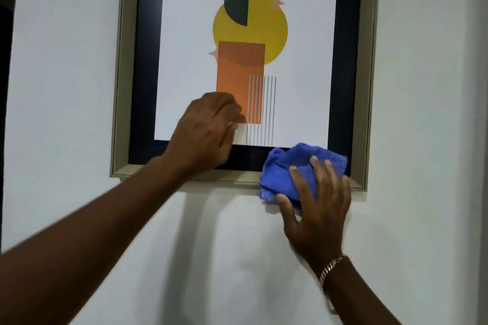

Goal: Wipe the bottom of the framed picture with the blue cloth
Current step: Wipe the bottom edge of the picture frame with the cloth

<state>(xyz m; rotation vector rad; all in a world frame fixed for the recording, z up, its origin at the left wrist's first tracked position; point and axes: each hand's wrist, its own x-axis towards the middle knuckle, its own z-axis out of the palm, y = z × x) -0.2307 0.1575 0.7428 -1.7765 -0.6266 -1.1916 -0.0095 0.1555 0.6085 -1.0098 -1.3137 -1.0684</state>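
A framed picture [368,66] hangs on a white wall, with a beige frame, a black mat and a print of a yellow circle, an orange rectangle and grey stripes. My right hand [318,206] presses a crumpled blue cloth [290,166] against the right part of the frame's bottom edge, thumb under the cloth and fingers spread over it. My left hand [204,132] rests flat on the glass at the lower middle of the print, fingers curled, holding nothing.
The white wall [58,87] surrounds the frame on all sides. A dark opening [5,47] shows at the far left edge. A metal bracelet [330,270] is on my right wrist.
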